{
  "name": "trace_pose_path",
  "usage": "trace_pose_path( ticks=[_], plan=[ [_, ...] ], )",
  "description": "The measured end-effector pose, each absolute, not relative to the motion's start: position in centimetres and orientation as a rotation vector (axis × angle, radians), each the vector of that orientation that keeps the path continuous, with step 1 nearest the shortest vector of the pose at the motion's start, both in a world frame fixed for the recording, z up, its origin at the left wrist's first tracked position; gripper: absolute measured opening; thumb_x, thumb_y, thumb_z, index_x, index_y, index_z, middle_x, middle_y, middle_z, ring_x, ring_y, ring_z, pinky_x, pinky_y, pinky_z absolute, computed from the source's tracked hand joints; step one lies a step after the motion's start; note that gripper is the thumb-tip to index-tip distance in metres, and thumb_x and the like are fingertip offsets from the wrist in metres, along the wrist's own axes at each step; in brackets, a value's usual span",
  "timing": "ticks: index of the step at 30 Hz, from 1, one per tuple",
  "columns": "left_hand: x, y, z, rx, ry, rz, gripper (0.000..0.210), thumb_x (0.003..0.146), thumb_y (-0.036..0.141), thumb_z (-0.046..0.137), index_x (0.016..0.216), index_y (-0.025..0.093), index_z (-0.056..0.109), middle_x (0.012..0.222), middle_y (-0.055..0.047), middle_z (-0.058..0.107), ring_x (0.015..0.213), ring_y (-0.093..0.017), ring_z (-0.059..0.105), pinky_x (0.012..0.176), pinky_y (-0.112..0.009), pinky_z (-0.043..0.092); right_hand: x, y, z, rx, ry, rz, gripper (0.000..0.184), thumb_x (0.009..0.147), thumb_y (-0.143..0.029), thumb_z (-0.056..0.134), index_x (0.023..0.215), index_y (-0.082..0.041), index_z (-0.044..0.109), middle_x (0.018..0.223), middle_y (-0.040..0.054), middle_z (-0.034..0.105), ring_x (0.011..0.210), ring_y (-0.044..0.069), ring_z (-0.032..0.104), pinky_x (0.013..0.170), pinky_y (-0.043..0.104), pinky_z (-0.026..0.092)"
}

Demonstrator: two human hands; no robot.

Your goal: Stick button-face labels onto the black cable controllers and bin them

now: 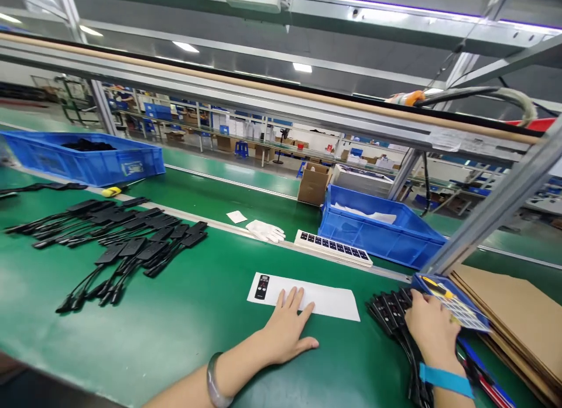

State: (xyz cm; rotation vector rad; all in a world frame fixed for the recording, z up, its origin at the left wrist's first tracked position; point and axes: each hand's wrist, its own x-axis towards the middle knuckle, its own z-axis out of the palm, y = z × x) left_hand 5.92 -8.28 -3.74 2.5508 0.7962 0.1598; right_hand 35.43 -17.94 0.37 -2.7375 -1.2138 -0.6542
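Observation:
My left hand (287, 329) lies flat with fingers spread. Its fingertips rest on a white paper strip (336, 302), which bears one black sticker (262, 287) with printed button marks at its left end. Over at the right, my right hand (432, 326) is curled at the edge of a fanned stack of black cabled control boxes (389, 311). Its fingertips are bent down and hidden, so what they grip does not show. Just beyond it, a blue tray (476, 320) holds a sheet of pale labels (465, 311) and a yellow-handled tool (437, 287).
Many black cabled units (132, 247) lie at left, near a yellow-handled screwdriver (112, 191). A white glove (266, 231) and a strip of dark labels (333, 247) lie along the rail. Blue bins (147, 162) (377, 235), cardboard sheets (518, 314) and a metal post (492, 203) stand around.

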Motion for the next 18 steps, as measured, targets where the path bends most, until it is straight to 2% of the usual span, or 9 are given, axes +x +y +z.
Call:
trace_pose_path(
  ticks=[3, 6, 9, 11, 14, 18],
  plan=[
    [5.9, -8.4, -4.2, 2.56, 0.785, 0.226, 0.076, 0.081, 0.058, 0.051, 0.141, 0.014, 0.034, 0.149, -0.026, 0.014, 0.139, -0.041, 0.006, 0.109, -0.062, 0.006, 32.8, -15.0, 0.0, -2.446, -1.456, -0.516, 0.038, 0.083, -0.02, 0.04, 0.112, -0.012, 0.063, 0.107, 0.0208, 0.062, 0.091, 0.036, 0.06, 0.07, 0.047, 0.046],
    [5.8, -8.3, -5.1, 2.558, 0.759, 0.304, 0.078, 0.081, 0.062, 0.048, 0.141, 0.014, 0.034, 0.149, -0.026, 0.013, 0.138, -0.043, 0.006, 0.108, -0.064, 0.006, 27.7, -10.5, -0.3, -2.013, -1.785, -0.073, 0.034, 0.083, -0.022, 0.04, 0.106, -0.017, 0.065, 0.104, 0.013, 0.066, 0.098, 0.028, 0.061, 0.083, 0.042, 0.047],
    [5.8, -8.2, -5.9, 2.548, 0.725, 0.373, 0.08, 0.081, 0.064, 0.046, 0.142, 0.015, 0.03, 0.151, -0.024, 0.011, 0.139, -0.043, 0.004, 0.107, -0.065, 0.006, 21.8, -6.3, -1.2, -1.805, -1.978, 0.172, 0.03, 0.082, -0.02, 0.045, 0.102, -0.019, 0.067, 0.098, 0.0075, 0.069, 0.09, 0.021, 0.065, 0.082, 0.033, 0.049],
    [5.8, -8.1, -6.2, 2.541, 0.683, 0.417, 0.08, 0.082, 0.064, 0.045, 0.143, 0.014, 0.03, 0.151, -0.023, 0.014, 0.139, -0.042, 0.003, 0.107, -0.065, 0.004, 18.4, -4.4, -1.9, -1.759, -2.045, 0.21, 0.027, 0.079, -0.017, 0.051, 0.098, -0.017, 0.069, 0.095, 0.0086, 0.069, 0.087, 0.021, 0.065, 0.08, 0.031, 0.049],
    [5.7, -8.2, -6.5, 2.49, 0.625, 0.521, 0.074, 0.084, 0.056, 0.048, 0.142, 0.013, 0.031, 0.148, -0.022, 0.024, 0.138, -0.041, 0.016, 0.109, -0.063, 0.008, 14.8, -3.0, -2.6, -1.73, -2.09, 0.207, 0.018, 0.075, -0.015, 0.058, 0.088, -0.016, 0.071, 0.091, 0.0118, 0.067, 0.087, 0.024, 0.063, 0.078, 0.034, 0.048],
    [5.5, -8.1, -7.2, 2.465, 0.497, 0.607, 0.066, 0.085, 0.042, 0.051, 0.143, 0.021, 0.03, 0.146, -0.013, 0.034, 0.134, -0.039, 0.028, 0.111, -0.058, 0.015, 12.6, -3.7, -2.2, -1.682, -2.086, 0.147, 0.01, 0.076, -0.012, 0.059, 0.075, -0.018, 0.067, 0.088, 0.0107, 0.063, 0.087, 0.027, 0.058, 0.077, 0.038, 0.045]
  ],
)
